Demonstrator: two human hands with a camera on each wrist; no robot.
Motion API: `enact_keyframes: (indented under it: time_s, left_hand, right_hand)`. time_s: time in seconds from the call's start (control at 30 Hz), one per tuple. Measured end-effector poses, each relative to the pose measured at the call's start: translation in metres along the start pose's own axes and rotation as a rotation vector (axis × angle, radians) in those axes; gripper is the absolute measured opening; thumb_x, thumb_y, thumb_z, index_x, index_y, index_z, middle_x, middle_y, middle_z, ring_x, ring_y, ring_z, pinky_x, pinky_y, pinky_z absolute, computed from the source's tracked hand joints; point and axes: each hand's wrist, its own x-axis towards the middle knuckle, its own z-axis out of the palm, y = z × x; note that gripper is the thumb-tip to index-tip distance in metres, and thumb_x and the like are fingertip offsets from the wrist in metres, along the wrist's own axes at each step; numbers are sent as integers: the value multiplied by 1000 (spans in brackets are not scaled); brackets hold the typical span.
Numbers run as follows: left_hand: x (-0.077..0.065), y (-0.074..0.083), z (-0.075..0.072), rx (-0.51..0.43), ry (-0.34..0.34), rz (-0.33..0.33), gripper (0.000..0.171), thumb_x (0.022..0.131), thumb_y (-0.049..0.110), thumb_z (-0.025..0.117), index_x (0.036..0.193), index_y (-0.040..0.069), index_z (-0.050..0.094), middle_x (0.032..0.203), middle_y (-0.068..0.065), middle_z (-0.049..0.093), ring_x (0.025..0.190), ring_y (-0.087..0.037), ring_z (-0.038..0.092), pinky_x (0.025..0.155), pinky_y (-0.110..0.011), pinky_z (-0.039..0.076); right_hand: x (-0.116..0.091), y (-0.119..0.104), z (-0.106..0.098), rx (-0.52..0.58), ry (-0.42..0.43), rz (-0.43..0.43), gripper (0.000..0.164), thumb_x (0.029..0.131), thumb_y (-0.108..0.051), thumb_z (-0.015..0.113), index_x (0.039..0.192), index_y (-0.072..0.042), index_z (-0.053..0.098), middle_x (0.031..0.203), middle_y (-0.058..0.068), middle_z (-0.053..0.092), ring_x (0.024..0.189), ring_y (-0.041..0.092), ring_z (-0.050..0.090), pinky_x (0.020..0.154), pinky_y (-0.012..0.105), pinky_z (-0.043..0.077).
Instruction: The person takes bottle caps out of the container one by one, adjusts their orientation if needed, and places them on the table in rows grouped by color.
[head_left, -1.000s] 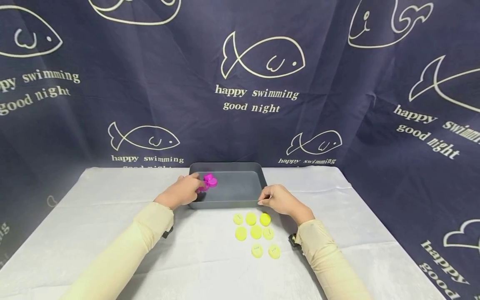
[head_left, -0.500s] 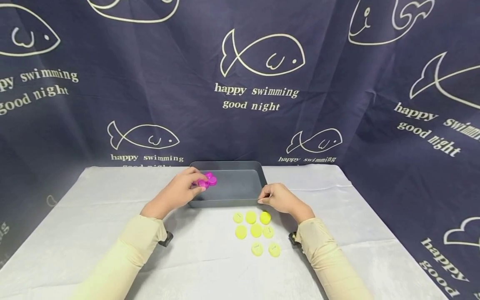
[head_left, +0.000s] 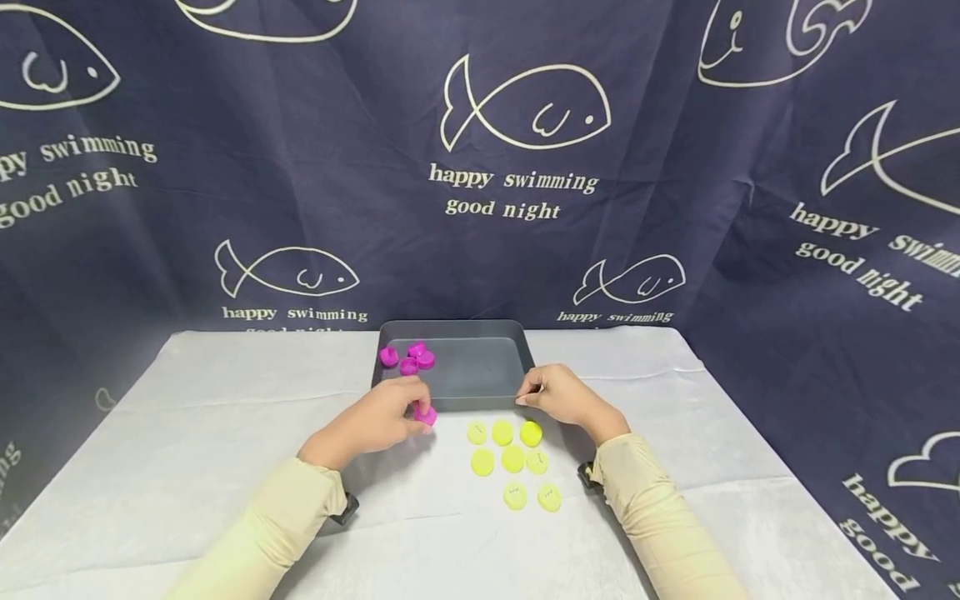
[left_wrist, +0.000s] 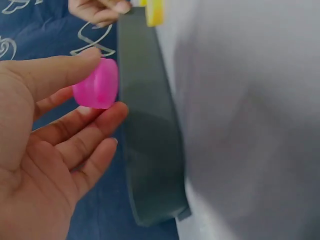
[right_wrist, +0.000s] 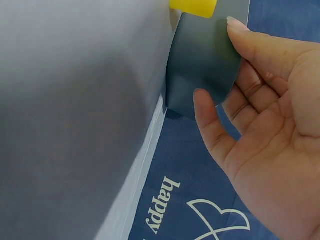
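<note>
My left hand (head_left: pixel 375 418) pinches a magenta bottle cap (head_left: pixel 426 416) between thumb and fingers, just in front of the tray's near wall. Close up in the left wrist view, the cap (left_wrist: pixel 102 86) sits at the fingertips beside the tray's grey wall (left_wrist: pixel 150 130). Several more magenta caps (head_left: pixel 408 367) lie in the left part of the dark grey tray (head_left: pixel 450 403). The thumb and fingers of my right hand (head_left: pixel 562 396) grip the tray's rim at its near right corner; in the right wrist view the thumb lies on the tray's outer wall (right_wrist: pixel 202 65).
Several yellow caps (head_left: pixel 513 458) lie in rough rows on the white-covered table (head_left: pixel 420 533), between the tray and me and left of my right forearm. A dark blue fish-print cloth (head_left: pixel 480 250) hangs behind the tray.
My left hand has lifted a magenta cap out of the tray and brought it toward me over the near wall. My right hand keeps its grip on the tray corner.
</note>
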Motion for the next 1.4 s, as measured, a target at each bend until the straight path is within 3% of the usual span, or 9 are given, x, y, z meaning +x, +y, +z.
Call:
enact_keyframes:
  time_s: [0.17,0.3,0.77,1.4]
  left_hand:
    - [0,-2,9,56,-95,-8,27,77,13,86,75,18,59,77,9,49,72,-8,48,64,-23,45]
    - [-1,-4,13,89,-121,5,27,75,13,87,72,16,61,75,10,50,72,-6,47,65,-23,45]
    - [-2,-2,16,92,-126,-18,22,77,16,86,70,16,65,76,10,53,71,-5,49,65,-22,47]
    - [-4,1,12,124,-110,19,21,80,13,83,69,17,65,75,10,53,71,-7,49,67,-25,46]
  right_hand:
    - [2,0,0,-8,1,-10,6,86,-8,76,80,-11,76,78,-8,69,70,11,55,64,26,47]
    - [2,2,0,-12,7,-22,7,85,-7,77,79,-11,76,78,-8,69,70,10,55,66,27,47]
    - [1,4,3,-3,9,-21,7,85,-8,77,79,-12,76,77,-8,70,70,12,56,63,25,47]
    - [1,3,2,-1,12,-18,6,85,-8,77,79,-10,76,78,-7,70,68,9,55,60,24,46]
